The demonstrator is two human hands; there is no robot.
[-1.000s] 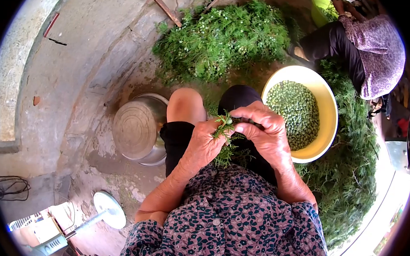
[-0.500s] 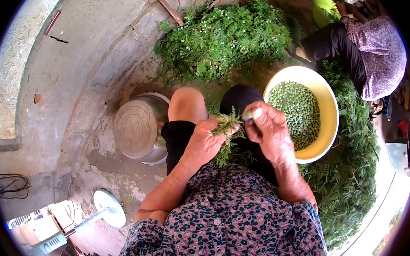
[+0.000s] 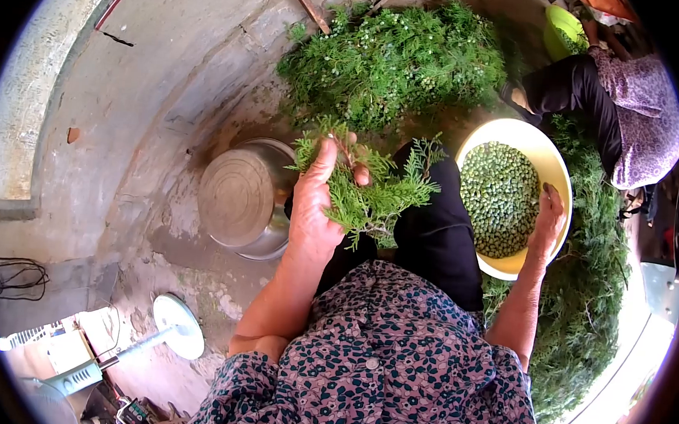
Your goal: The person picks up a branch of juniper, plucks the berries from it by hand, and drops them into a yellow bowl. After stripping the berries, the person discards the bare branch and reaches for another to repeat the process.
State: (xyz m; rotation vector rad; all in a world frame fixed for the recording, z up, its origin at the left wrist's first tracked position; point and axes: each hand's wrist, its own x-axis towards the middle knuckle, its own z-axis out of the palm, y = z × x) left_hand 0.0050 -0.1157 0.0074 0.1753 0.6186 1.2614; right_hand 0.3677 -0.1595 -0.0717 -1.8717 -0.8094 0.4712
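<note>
My left hand [image 3: 317, 203] is closed round a leafy green sprig [image 3: 379, 195], which spreads over my lap to the right of the fingers. On the right, my right hand [image 3: 549, 219] is at the inner right side of a yellow basin [image 3: 485, 135]. Its fingers point up and look bent; whether they hold anything is hidden. Many small round green berries [image 3: 498, 193] fill the lower part of the basin, just left of that hand.
A heap of green branches [image 3: 393, 65] lies ahead, and more branches [image 3: 571, 339] lie at the right. Left of my knees is a metal pot [image 3: 237, 195]. A fan [image 3: 178, 326] stands at lower left. Another person [image 3: 640, 120] sits at upper right beside a green basin [image 3: 564, 32].
My right hand has moved from beside the sprig to the right side of the yellow basin. My left hand has shifted forward and left, with the sprig more spread out. The view has shifted slightly.
</note>
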